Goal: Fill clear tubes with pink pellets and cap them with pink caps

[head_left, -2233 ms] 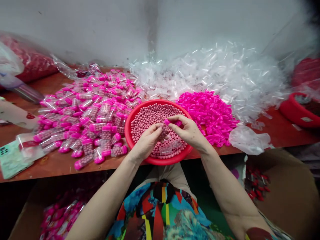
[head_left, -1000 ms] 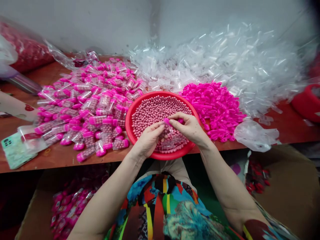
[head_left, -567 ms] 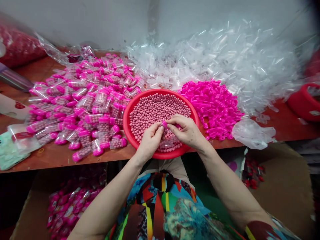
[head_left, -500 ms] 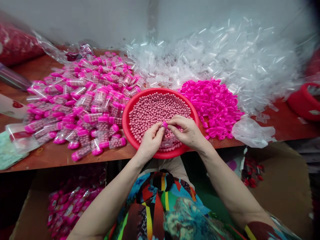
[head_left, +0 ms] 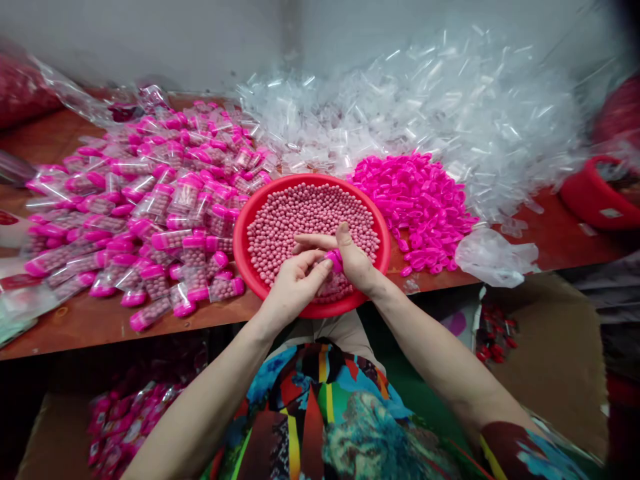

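Note:
A red bowl (head_left: 244,220) full of small pink balls (head_left: 305,213) stands at the table's front edge. Over its near side, both hands meet on one small clear tube with a pink cap (head_left: 334,259). My left hand (head_left: 293,285) is closed round the tube's body from the left. My right hand (head_left: 345,257) pinches the capped end, index finger stretched leftward over the balls. A heap of loose pink caps (head_left: 415,200) lies right of the bowl, and a pile of filled, capped tubes in clear sleeves (head_left: 150,193) lies to its left.
A large heap of empty clear tubes (head_left: 425,113) fills the back of the brown table (head_left: 75,320). A crumpled clear bag (head_left: 495,257) lies at the right front. Another red bowl (head_left: 600,200) sits far right. A box of packed tubes (head_left: 120,420) is under the table.
The hands have drawn toward the bowl's near rim. My right hand has turned over the capped end, its index finger now stretched out. The view has shifted slightly.

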The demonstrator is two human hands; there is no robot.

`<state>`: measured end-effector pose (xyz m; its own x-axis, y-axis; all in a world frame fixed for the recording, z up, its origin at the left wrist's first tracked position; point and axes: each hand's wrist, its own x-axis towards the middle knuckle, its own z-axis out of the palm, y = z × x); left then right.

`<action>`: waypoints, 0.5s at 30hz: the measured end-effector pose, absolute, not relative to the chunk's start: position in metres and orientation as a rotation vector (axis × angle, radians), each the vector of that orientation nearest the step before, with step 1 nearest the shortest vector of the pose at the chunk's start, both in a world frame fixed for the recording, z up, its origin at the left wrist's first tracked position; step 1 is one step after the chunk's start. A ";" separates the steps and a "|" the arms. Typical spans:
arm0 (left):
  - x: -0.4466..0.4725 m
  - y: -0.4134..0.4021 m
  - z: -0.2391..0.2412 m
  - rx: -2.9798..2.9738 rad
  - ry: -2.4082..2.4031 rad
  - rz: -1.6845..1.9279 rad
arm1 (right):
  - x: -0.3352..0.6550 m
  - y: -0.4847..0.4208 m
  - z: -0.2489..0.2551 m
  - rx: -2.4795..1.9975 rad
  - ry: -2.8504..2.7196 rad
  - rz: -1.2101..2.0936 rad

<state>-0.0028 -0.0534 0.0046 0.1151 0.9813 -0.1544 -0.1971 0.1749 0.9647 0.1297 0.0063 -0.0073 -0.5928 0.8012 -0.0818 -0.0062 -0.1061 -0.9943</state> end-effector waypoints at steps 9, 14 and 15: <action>-0.007 -0.053 0.022 1.312 1.159 1.125 | 0.132 0.004 0.000 -0.796 -1.503 1.891; -0.006 -0.052 0.019 1.147 1.083 1.159 | 0.130 0.005 0.010 -0.857 -1.586 1.801; -0.006 -0.052 0.017 1.119 1.068 1.145 | 0.130 0.005 0.009 -0.854 -1.579 1.802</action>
